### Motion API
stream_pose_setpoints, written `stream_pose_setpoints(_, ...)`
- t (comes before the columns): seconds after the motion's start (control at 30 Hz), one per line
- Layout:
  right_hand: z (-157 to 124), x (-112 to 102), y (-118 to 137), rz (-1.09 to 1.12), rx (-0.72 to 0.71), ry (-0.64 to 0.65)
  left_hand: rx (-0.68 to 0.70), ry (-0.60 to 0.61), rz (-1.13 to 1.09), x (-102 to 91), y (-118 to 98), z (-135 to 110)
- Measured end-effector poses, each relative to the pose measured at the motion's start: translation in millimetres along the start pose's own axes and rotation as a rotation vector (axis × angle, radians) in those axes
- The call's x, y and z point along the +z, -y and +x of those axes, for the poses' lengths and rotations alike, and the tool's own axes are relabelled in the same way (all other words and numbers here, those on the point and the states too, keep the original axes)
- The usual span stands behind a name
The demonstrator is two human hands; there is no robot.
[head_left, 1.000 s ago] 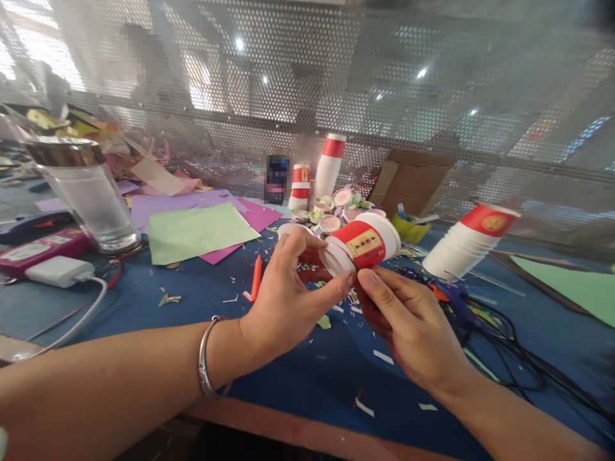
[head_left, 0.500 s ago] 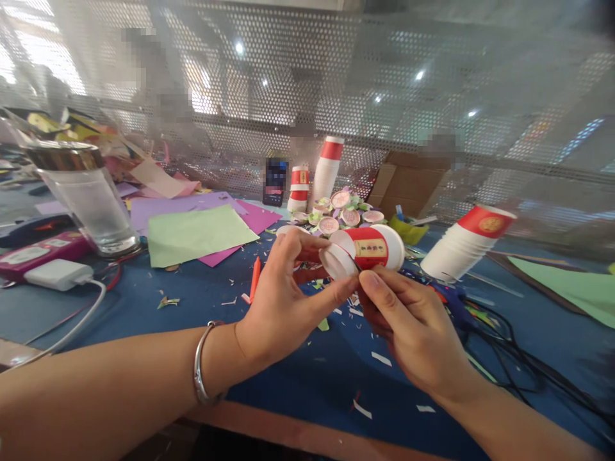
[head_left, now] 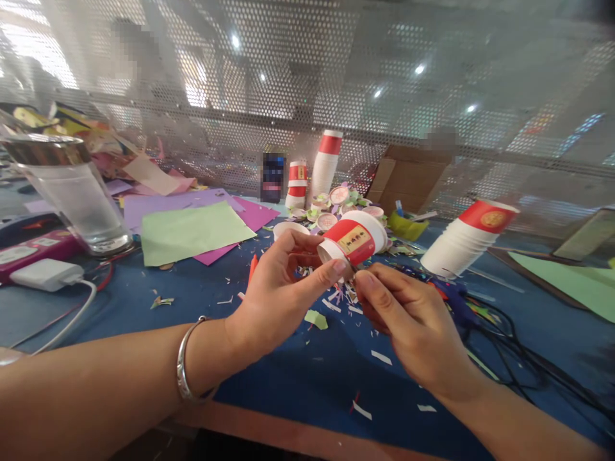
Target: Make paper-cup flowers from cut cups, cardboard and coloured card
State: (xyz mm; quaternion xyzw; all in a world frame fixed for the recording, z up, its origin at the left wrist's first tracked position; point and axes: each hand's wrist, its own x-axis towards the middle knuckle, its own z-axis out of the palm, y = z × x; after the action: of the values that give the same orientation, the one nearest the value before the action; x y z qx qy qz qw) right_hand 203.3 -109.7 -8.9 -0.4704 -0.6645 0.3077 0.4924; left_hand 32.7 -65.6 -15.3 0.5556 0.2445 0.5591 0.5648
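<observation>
A red-and-white paper cup (head_left: pixel 354 240) with a gold label lies tilted in my left hand (head_left: pixel 276 294), whose thumb and fingers are closed round its narrower end. The wide end points up and to the right. Close against the cup's lower side, my right hand (head_left: pixel 408 320) pinches something thin and dark, mostly hidden by the fingers. Behind the cup is a pile of pink paper discs (head_left: pixel 327 221) with green and purple scraps. A white round piece (head_left: pixel 291 229) shows just beyond my left fingers.
Stacked paper cups (head_left: pixel 468 237) lean at the right, and another tall stack (head_left: pixel 325 166) stands at the back. A glass jar (head_left: pixel 79 198), coloured paper sheets (head_left: pixel 196 234) and a power strip (head_left: pixel 38 253) lie left. Black cables (head_left: pixel 509 346) run right. Paper scraps litter the blue tabletop (head_left: pixel 307 390).
The cup has turned in my left hand: its narrow end, which faced me before, now points down and left. My left hand has shifted slightly left; the right stays at the cup's edge.
</observation>
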Motion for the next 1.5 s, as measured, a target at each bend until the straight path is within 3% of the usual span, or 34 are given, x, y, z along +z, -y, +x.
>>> stream_pose_setpoints(0.4,-1,3,-4,-0.074,-0.016,-0.007,0.069,-0.025,0.065,2.0,4,-2)
stream_pose_setpoints(1.07,-2,3,3,-0.182,-0.167,-0.035,0.338,-0.047,0.206,6.1,10,-11)
stream_pose_setpoints(1.17,-2,3,5,-0.189,-0.164,-0.043,0.271,-0.046,0.138,6.7,6,-10)
stream_pose_setpoints(1.37,-1,3,6,-0.168,-0.145,-0.029,-0.023,-0.030,-0.082,5.2,-1,-4)
stream_pose_setpoints(1.5,-1,2,6,-0.171,-0.150,-0.033,-0.045,0.019,-0.140,5.1,-2,-3)
